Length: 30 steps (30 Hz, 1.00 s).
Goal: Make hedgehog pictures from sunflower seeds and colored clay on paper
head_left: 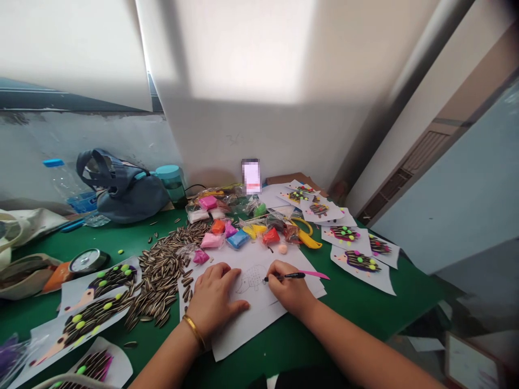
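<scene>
A white sheet of paper (231, 340) lies on the table before me, bearing a pencil-like outline drawing (254, 276) of a rounded, spotted figure. My left hand (214, 297) rests flat on the sheet's left side, fingers spread, with a gold bangle at the wrist. In my right hand (287, 286) is a black pen (295, 275), its tip touching the right part of the drawing. A pink, blade-shaped tool (318, 275) shows just beyond that hand. Above the sheet sit a peach clay ball (283, 248) and a red clay packet (271, 236).
Sunflower seeds (162, 265) are heaped left of the sheet. Several clay packets, including a blue one (238, 239), lie behind it near yellow scissors (310, 239). Seed-decorated hedgehog pictures (357, 262) spread on both sides. A blue bag (130, 194) and a bottle (67, 183) stand back left.
</scene>
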Motion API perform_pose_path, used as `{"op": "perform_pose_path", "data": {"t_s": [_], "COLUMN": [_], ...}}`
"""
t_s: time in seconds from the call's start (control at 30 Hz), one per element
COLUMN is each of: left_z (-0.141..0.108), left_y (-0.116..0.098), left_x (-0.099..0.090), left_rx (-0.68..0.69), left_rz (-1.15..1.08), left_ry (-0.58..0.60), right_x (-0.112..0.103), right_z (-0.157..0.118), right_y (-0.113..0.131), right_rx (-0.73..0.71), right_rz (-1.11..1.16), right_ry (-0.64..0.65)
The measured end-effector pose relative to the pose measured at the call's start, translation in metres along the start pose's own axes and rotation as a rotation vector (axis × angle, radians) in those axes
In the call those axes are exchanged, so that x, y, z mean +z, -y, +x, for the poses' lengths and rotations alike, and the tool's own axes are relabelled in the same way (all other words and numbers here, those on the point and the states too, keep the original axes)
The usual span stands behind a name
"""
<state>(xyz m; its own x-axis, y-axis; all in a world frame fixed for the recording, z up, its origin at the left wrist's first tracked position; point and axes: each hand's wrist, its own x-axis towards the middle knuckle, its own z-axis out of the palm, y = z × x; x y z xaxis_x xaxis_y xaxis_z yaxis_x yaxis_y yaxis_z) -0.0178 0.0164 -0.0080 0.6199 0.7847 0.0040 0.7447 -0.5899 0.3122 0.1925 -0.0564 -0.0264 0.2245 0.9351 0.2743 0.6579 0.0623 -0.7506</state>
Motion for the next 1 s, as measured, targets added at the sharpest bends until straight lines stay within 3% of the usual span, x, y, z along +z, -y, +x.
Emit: {"op": "perform_pose_path", "data": {"t_s": [1.0], "left_z": [-0.0005], "left_y": [-0.0015], "left_x": [-0.0011], "left_rx": [-0.005], "left_rz": [-0.004], "left_ry": [0.002], "right_x": [-0.0011], "right_z": [0.0016], "right_y": [0.0010], "right_rx": [0.002], "right_rz": [-0.004], "right_ry": [-0.001]}}
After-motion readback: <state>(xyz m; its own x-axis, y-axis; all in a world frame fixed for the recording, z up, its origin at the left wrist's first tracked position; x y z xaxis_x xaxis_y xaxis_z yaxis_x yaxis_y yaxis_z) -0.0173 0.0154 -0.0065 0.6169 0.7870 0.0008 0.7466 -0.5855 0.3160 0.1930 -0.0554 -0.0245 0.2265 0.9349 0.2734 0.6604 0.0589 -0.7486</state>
